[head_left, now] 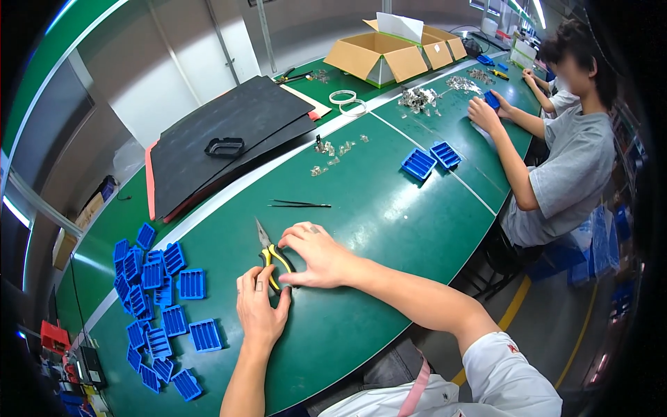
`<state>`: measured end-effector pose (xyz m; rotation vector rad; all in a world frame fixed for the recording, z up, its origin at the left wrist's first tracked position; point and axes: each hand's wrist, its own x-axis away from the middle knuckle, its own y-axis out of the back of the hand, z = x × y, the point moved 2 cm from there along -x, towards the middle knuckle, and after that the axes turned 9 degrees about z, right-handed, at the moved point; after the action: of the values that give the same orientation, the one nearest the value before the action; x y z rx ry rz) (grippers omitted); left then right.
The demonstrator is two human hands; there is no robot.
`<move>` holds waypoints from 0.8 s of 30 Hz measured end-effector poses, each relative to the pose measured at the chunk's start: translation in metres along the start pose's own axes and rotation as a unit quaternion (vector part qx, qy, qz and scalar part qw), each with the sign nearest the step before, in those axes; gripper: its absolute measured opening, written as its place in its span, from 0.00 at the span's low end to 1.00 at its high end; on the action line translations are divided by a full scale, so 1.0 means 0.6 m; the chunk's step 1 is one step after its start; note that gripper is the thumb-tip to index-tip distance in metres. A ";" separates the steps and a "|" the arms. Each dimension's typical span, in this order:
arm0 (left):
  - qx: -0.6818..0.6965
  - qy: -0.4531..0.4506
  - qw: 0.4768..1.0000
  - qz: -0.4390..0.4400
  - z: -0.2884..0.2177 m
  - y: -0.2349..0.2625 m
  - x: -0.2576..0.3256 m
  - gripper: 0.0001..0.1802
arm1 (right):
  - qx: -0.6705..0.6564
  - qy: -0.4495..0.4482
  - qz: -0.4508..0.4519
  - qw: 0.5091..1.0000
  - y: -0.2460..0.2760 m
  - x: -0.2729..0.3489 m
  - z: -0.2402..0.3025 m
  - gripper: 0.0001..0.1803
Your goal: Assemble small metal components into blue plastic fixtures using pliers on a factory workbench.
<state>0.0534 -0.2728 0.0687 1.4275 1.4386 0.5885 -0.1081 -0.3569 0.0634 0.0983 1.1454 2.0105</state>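
While black tweezers (pixel 300 204) lie apart on the green tabletop (pixel 389 222), yellow-handled pliers (pixel 272 258) are touched by the left hand (pixel 260 309) and right hand (pixel 316 256), neither grip closed around them.

Glossy green table (pixel 389 215), metal-nosed pliers (pixel 272 256) with yellow-black rubbery grips, shiny blue plastic trays (pixel 191 283), matt black foam sheets (pixel 229 132)

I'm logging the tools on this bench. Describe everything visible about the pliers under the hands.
The pliers are small needle-nose ones with thin, bare metal tips and yellow-and-black grips that look rubbery. They lie flat on the green table, tips pointing away from the person and closed. The left hand presses on the grips from the near side; the right hand covers them from the right, hiding their ends.
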 end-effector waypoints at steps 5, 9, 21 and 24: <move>0.008 0.008 1.000 -0.023 -0.001 0.000 0.001 0.31 | 0.036 0.001 0.029 0.999 -0.009 0.003 0.009 0.37; 0.010 0.013 0.999 -0.043 0.000 0.001 0.002 0.33 | 0.029 -0.011 0.031 0.999 -0.009 0.003 0.003 0.36; 0.013 0.105 0.992 -0.065 0.024 0.001 0.007 0.31 | 0.036 -0.056 0.010 0.998 0.006 0.001 -0.008 0.30; 0.010 0.112 0.991 -0.070 0.030 0.002 0.010 0.30 | 0.049 -0.049 0.002 0.998 0.007 0.000 -0.004 0.29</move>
<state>0.0705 -0.2721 0.0609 1.2939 1.7106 0.6634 -0.1117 -0.3599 0.0652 0.2466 1.1821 1.9299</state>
